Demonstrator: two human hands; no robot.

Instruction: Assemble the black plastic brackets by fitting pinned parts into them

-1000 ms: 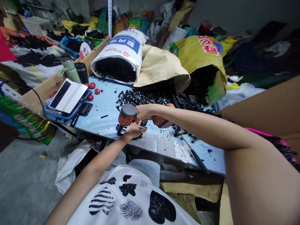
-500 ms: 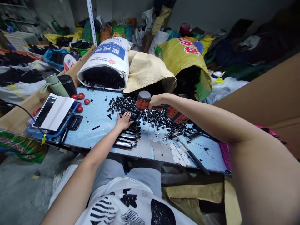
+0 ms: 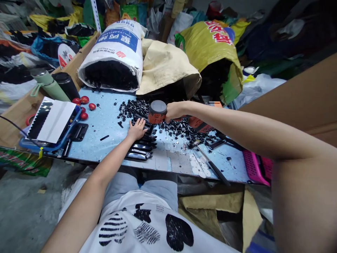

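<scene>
- While the right hand [image 3: 175, 110] has its fingers wrapped around an orange-and-black power drill [image 3: 155, 118], the drill's round grey end faces up and its nose is hidden from view.
- Taking the left hand [image 3: 137, 130] as the clock's centre, the drill is just beside it at about two o'clock.
- The left hand rests palm down on a row of black strips [image 3: 141, 147], its fingers slightly spread; the strips' shiny near ends show at six o'clock.
- Small black fasteners [image 3: 181, 130] lie scattered on the blue desk [image 3: 110, 114] from twelve o'clock round to three.
- Four o'clock has a tool with a black handle [image 3: 218, 172].
- Toward ten o'clock are red fruits [image 3: 84, 99], and at nine o'clock a blue tray [image 3: 54, 147].
- A white sack [image 3: 116, 44] lies at eleven o'clock, a beige one [image 3: 165, 66] at one.
</scene>
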